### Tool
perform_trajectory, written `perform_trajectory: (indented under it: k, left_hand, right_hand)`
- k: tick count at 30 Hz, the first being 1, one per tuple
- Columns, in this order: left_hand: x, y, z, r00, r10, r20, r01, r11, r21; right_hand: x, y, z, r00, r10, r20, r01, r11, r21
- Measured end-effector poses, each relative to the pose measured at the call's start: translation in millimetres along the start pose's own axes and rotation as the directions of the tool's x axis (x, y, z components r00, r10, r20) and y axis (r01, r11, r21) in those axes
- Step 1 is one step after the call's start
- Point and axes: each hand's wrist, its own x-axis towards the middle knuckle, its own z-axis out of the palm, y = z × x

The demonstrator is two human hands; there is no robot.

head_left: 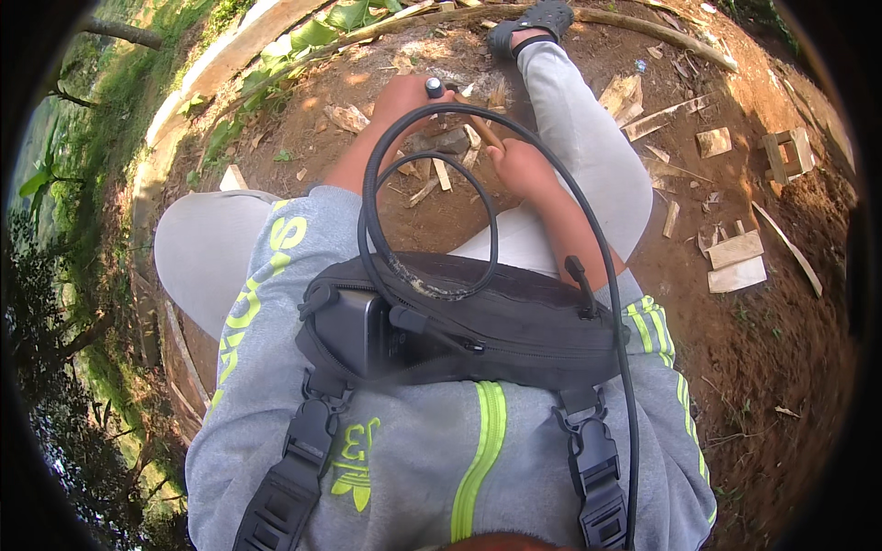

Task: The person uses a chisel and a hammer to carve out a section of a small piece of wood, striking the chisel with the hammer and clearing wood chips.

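My right hand (521,167) is wrapped round the wooden handle of a hammer (487,132). Its round metal face shows beside my left hand (401,97), up and to the left of my grip. The left fingers look curled; the hammer head and the hand's own back hide what they hold, if anything. Just below both hands lies a dark grey block (448,141), partly behind a black cable. Pale wood chips (442,174) are scattered on the soil around it.
My outstretched leg (588,138) ends in a dark clog (530,28). A black cable (597,230) loops up from the black waist bag (441,312) across my view of the hands. Wood offcuts (735,262) and a small wooden frame (790,154) lie at right. Long poles (643,28) edge the far side.
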Motion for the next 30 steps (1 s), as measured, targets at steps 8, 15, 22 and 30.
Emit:
perform_trajectory:
  k: [8,15,22,30]
  left_hand:
    - [4.1,6.0,8.4,0.999,0.028,-0.02,-0.031,0.983,-0.183]
    - [2.5,7.2,5.4,1.0,0.026,0.016,-0.025,0.995,-0.101]
    - [8.0,5.4,15.0,0.998,-0.025,-0.052,0.024,1.0,-0.012]
    - [12.3,-6.7,18.6,0.986,-0.055,-0.157,0.038,0.993,-0.111]
  right_hand:
    - [6.5,2.0,1.8,0.997,0.045,-0.06,-0.045,0.999,0.003]
    - [-5.0,0.4,0.9,0.998,-0.046,-0.042,0.049,0.997,0.062]
    - [-10.2,-21.5,-13.0,0.971,0.049,-0.234,0.007,0.972,0.233]
    - [4.9,-0.9,1.9,0.996,0.054,-0.071,-0.049,0.996,0.076]
